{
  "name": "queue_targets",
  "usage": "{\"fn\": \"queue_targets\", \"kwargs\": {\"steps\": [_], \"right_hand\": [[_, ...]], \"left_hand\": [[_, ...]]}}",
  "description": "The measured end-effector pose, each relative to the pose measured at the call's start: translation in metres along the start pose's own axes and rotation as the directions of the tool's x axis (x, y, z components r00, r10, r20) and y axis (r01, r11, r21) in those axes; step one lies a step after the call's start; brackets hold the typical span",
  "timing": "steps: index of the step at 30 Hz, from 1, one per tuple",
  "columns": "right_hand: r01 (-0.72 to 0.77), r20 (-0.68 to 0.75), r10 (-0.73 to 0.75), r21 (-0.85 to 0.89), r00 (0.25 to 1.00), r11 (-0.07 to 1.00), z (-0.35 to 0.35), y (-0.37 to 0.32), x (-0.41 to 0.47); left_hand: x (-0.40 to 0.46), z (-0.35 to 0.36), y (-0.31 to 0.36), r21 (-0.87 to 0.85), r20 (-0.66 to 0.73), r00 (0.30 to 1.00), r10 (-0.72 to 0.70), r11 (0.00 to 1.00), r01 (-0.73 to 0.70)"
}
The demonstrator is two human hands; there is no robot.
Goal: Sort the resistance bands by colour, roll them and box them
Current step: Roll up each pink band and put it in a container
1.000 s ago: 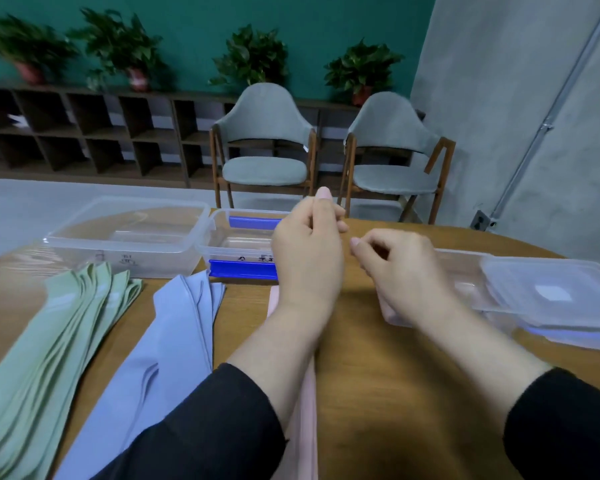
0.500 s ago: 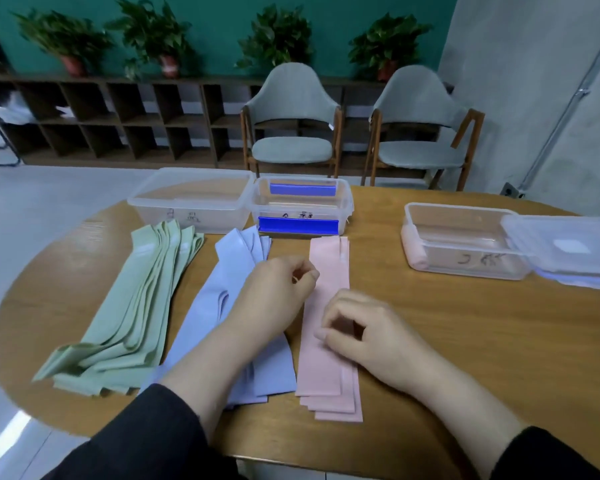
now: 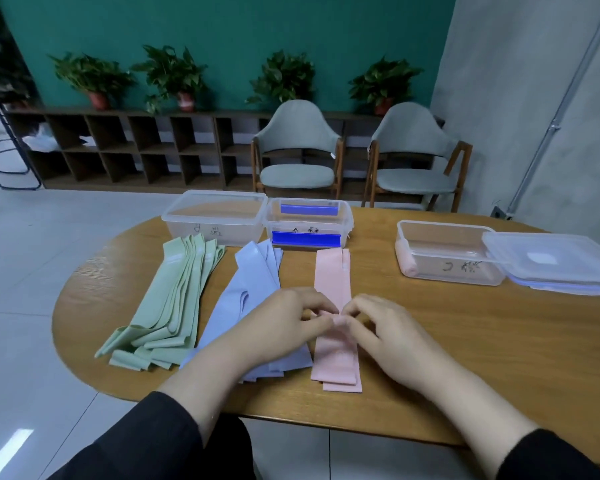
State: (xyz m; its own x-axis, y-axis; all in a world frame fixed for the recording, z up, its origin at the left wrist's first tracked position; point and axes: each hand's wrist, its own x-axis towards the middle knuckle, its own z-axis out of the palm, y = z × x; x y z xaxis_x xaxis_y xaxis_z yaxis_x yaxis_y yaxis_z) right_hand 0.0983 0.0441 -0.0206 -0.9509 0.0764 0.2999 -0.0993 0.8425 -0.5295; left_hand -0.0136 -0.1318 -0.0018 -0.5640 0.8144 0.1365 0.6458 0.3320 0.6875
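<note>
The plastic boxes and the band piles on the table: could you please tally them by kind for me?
Clear plastic boxes: 3, the left box, the blue-clipped box and the right box
Loose lids: 1, the lid leaning on the right box
Band piles: 3, the green pile, the blue pile and the pink pile
Total: 7

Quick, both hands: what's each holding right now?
Left hand: pinching the pink band.
Right hand: pinching the same pink band.
</note>
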Motion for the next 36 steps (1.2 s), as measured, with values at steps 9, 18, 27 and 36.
{"fn": "queue_targets", "kwargs": {"steps": [9, 18, 27, 36], "right_hand": [[-0.041, -0.351, 0.193, 0.396, 0.916, 0.917, -0.060, -0.032, 0.023], [-0.179, -0.289, 0.329, 0.443, 0.899, 0.878, -0.076, -0.029, 0.009], [-0.188, -0.194, 0.404, 0.655, 0.894, 0.732, -0.091, -0.027, -0.012], [-0.515, -0.140, 0.545, 0.202, 0.827, 0.833, -0.029, 0.065, -0.020]], "left_hand": [[0.041, -0.049, 0.079, -0.092, -0.308, 0.948, 0.086, 0.989, -0.119], [0.059, -0.089, 0.149, -0.336, -0.411, 0.909, 0.072, 0.915, -0.224], [0.105, -0.079, 0.150, -0.338, -0.478, 0.878, 0.020, 0.919, -0.205], [0.116, 0.017, 0.032, 0.096, -0.263, 0.950, -0.168, 0.975, 0.199]]}}
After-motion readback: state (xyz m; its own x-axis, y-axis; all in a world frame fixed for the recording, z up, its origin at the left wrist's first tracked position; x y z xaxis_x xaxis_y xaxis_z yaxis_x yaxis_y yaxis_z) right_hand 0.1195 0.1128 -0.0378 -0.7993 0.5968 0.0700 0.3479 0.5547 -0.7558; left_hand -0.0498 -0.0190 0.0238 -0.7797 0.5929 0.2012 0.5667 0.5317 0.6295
